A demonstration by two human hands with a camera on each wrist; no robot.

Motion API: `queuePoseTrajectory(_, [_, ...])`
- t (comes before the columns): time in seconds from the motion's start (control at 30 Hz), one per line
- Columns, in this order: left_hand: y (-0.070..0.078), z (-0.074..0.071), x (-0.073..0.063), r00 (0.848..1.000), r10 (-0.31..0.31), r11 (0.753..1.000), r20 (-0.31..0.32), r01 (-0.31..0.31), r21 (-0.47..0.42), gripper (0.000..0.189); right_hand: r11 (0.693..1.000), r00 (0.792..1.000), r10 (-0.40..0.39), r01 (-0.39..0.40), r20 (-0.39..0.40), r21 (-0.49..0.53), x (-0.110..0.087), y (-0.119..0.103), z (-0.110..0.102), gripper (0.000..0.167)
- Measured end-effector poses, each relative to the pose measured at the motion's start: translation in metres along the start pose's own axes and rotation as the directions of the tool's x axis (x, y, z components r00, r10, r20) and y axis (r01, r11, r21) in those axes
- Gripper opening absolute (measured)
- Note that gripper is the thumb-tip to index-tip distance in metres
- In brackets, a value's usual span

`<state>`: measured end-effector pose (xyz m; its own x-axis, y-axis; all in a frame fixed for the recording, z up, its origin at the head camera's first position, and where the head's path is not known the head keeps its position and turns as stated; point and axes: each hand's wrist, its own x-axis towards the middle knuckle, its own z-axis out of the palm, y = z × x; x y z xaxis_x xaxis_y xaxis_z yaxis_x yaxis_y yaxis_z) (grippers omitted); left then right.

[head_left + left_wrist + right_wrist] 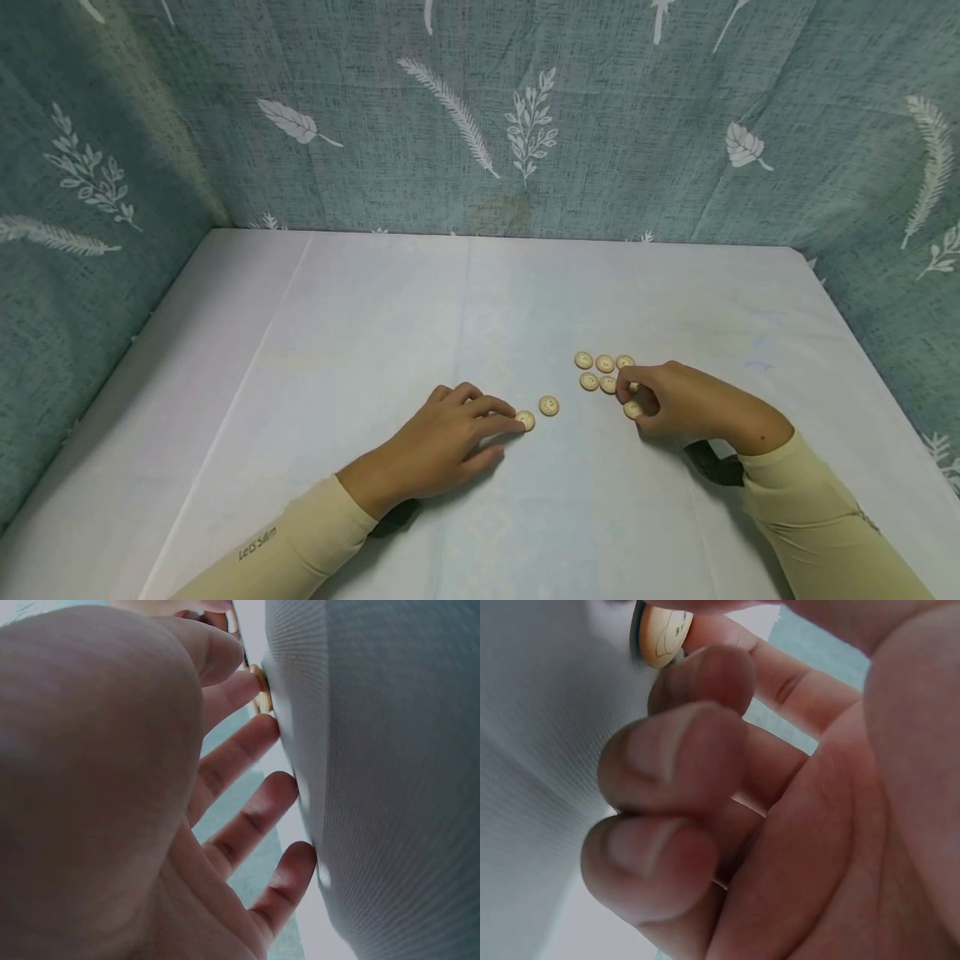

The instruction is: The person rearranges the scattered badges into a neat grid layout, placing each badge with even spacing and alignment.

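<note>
My left hand (457, 437) lies spread on the white cloth, its index fingertip touching a round wooden button (527, 420); the left wrist view shows that button (261, 688) edge-on by the fingertip. Just right of it a second button (549, 406) lies by itself. My right hand (686, 404) pinches a button (633, 409) between thumb and index finger, at the cloth. In the right wrist view this button (664, 634) shows a drawn pattern and holes, with the other fingers curled beneath. Behind it sit two short rows of buttons (605, 363), partly hidden by the right hand.
A white cloth (360, 325) with fold creases covers the table. Green leaf-patterned fabric (360, 167) hangs behind the table and along both sides. Dark straps (712, 463) sit at the wrists beside the beige sleeves.
</note>
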<state>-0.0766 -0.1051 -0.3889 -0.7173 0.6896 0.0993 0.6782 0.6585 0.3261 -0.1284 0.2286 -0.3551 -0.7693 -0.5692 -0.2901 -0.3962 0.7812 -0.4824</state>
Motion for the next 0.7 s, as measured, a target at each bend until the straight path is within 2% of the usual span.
queuePoseTrajectory(0.7, [0.0004,-0.0011,-0.0001,1.000,0.004,1.000,-0.003,-0.004,0.000,0.032,1.000,0.999,0.025,-0.026,0.027,0.013,-0.0013,-0.0014,-0.0014,0.023])
